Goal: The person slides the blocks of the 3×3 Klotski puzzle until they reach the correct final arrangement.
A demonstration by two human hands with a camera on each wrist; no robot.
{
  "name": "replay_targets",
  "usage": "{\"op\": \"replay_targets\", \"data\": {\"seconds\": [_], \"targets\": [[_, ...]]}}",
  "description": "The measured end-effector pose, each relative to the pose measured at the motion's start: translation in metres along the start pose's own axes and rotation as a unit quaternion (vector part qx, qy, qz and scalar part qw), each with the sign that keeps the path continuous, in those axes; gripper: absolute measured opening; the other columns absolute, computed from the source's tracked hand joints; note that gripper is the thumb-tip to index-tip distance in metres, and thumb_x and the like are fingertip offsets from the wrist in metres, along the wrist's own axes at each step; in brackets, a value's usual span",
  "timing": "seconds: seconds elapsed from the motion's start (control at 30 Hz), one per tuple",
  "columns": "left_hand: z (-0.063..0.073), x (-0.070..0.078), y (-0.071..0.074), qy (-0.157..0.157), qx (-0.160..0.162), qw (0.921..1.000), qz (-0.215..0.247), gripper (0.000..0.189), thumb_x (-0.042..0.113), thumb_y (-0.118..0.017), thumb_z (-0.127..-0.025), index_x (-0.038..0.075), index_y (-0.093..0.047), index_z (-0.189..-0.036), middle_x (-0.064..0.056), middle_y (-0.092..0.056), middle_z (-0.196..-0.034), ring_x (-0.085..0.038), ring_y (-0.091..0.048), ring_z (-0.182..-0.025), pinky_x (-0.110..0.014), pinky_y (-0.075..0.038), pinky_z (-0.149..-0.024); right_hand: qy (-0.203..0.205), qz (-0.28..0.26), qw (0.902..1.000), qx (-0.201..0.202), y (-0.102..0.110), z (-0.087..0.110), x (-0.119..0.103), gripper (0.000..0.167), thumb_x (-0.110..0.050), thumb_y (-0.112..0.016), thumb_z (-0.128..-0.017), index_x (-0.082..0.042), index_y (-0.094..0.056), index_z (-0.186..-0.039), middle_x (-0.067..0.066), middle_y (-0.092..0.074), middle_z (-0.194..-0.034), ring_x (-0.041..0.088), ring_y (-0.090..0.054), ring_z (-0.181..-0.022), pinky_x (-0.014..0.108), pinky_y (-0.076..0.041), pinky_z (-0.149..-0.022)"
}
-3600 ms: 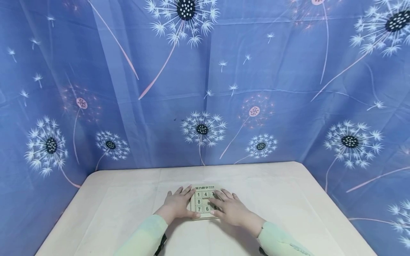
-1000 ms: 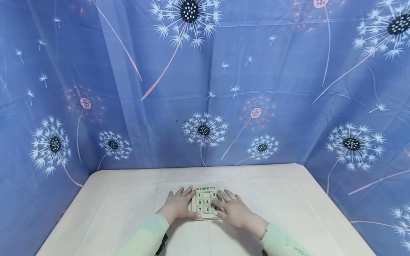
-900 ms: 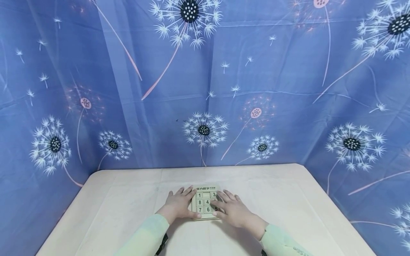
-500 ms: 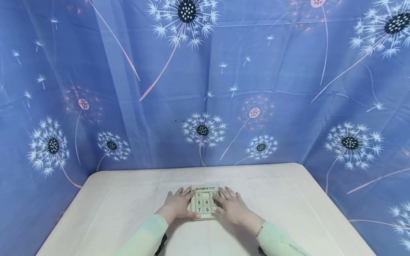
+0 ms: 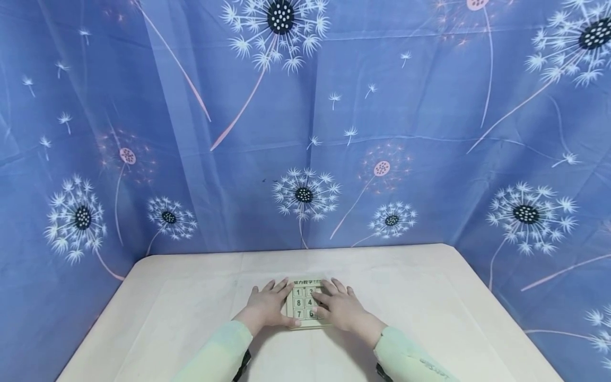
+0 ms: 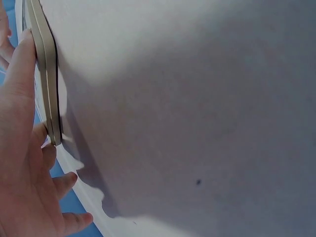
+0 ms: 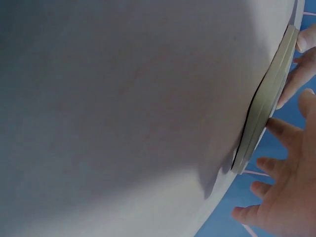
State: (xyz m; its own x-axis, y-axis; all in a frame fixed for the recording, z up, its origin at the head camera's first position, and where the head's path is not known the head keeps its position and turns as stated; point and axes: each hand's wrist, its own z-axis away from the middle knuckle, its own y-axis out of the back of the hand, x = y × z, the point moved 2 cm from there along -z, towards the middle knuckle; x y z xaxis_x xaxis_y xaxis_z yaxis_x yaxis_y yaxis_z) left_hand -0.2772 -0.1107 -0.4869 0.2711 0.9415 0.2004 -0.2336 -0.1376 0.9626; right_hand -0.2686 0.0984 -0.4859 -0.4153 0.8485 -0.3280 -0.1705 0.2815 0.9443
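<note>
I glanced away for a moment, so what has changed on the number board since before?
The 4 tile slid down from top middle to centre; the 3 tile then moved left from top right into the gap. The right hand shifted left too, now further over the number board. The left hand stayed at its left edge; the 1 tile, 8 tile and 7 tile stayed put.

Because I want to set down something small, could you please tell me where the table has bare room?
The table is bare left of the left hand, right of the right hand, behind the number puzzle up to the blue curtain, and between the two sleeves. It is crowded at the puzzle, where both hands touch it.
</note>
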Motion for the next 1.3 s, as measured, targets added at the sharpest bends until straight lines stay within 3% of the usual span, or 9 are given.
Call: {"op": "replay_targets", "data": {"seconds": [0.37,0.73,1.1,1.3], "targets": [[-0.003,-0.004,-0.007,-0.001,0.001,1.0,-0.002,0.101,0.072,-0.075,-0.077,0.021,-0.042,-0.158,-0.001,-0.036,-0.168,-0.037,-0.036,-0.154,-0.07,-0.031,-0.121,0.021,0.017,0.9996,0.003,0.001,-0.001,-0.003,0.052,-0.047,-0.055,-0.102,-0.015,-0.062,-0.142,0.02,-0.044,-0.16,0.049,-0.036,-0.15,0.077,-0.032,-0.115],[-0.003,-0.007,-0.008,0.001,0.004,1.0,-0.006,0.102,0.072,-0.075,-0.077,0.022,-0.041,-0.158,-0.001,-0.036,-0.168,-0.037,-0.036,-0.154,-0.071,-0.031,-0.121,0.031,0.022,0.9992,-0.01,0.009,0.029,0.005,0.052,-0.047,-0.054,-0.102,-0.013,-0.064,-0.139,0.022,-0.045,-0.159,0.052,-0.036,-0.149,0.08,-0.03,-0.114],[-0.003,-0.003,-0.005,-0.002,0.006,1.0,-0.007,0.101,0.072,-0.075,-0.077,0.021,-0.042,-0.158,-0.001,-0.037,-0.167,-0.037,-0.037,-0.153,-0.07,-0.032,-0.12,-0.005,0.015,0.9999,-0.002,0.007,0.011,0.012,0.049,-0.045,-0.053,-0.104,-0.015,-0.063,-0.141,0.021,-0.044,-0.16,0.05,-0.035,-0.15,0.078,-0.029,-0.116],[-0.003,-0.004,-0.005,-0.006,0.008,0.9999,-0.005,0.101,0.073,-0.074,-0.077,0.021,-0.041,-0.158,-0.001,-0.037,-0.168,-0.037,-0.037,-0.154,-0.071,-0.032,-0.12,0.03,0.025,0.9992,-0.001,0.005,0.009,0.002,0.05,-0.047,-0.054,-0.103,-0.016,-0.063,-0.141,0.02,-0.045,-0.16,0.05,-0.037,-0.149,0.079,-0.031,-0.114]]}}
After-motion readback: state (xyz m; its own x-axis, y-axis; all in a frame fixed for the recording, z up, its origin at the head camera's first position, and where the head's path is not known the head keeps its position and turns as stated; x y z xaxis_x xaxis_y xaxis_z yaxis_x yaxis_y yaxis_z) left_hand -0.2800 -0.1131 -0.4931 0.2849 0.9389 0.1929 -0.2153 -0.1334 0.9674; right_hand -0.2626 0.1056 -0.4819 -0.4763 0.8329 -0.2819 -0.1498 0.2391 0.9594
